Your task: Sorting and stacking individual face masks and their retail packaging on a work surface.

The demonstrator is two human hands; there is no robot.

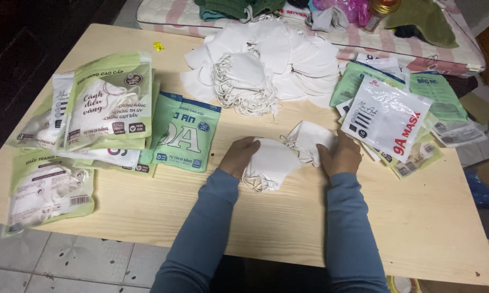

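My left hand (239,155) rests on a small stack of white face masks (271,163) in the middle of the light wooden table (288,228), gripping its left edge. My right hand (340,156) holds another white mask (308,138) just to the right, its elastic loops hanging out toward the stack. Both arms wear blue-grey sleeves. Behind my hands lies a big loose pile of white masks (266,59).
Green and white mask packets (110,103) are stacked at the left, one green packet (186,133) beside my left hand. More flat packets (388,116) lie fanned out at the right. A mattress with clothes (407,38) borders the far edge. Tiled floor shows at lower left.
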